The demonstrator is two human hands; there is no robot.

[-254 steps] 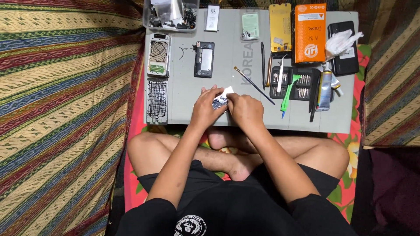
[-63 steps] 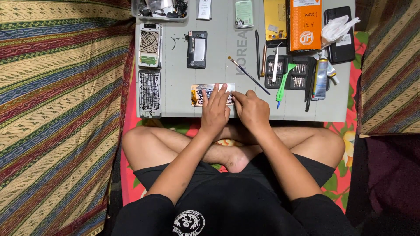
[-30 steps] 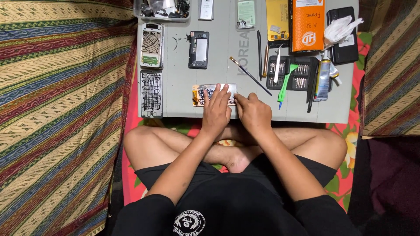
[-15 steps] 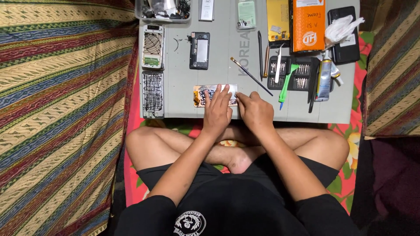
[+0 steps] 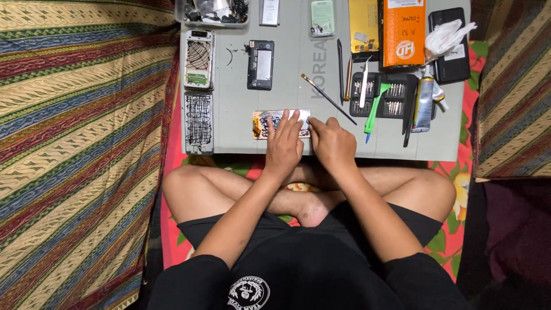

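Grey mat (image 5: 287, 74) on striped cloth. Left hand (image 5: 283, 146) lies flat, fingers spread, pinning the phone part (image 5: 265, 123) at the mat's near edge – right hand (image 5: 332, 143), fingers curled, pinches its right end. Prob. peeling step; next needs a steady pull.

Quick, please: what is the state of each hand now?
Left hand: open, fingers flat on the phone part.
Right hand: curled at its end; grip unclear.
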